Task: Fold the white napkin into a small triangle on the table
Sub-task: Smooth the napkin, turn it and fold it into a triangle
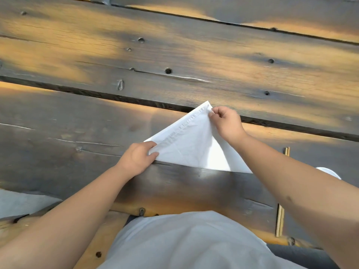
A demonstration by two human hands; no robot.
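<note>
The white napkin (191, 144) lies on the dark wooden table (97, 123) as a large triangle, its apex pointing away from me over a gap between planks. My left hand (137, 158) pinches the napkin's left corner between thumb and fingers. My right hand (226, 121) pinches the top layer at the far apex with curled fingers. The right corner of the napkin is hidden under my right forearm.
The table is made of wide weathered planks with dark gaps (97, 93) between them and its near edge (174, 207) by my body. A white shoe (330, 172) peeks past my right forearm. Grey floor (17, 202) shows at lower left.
</note>
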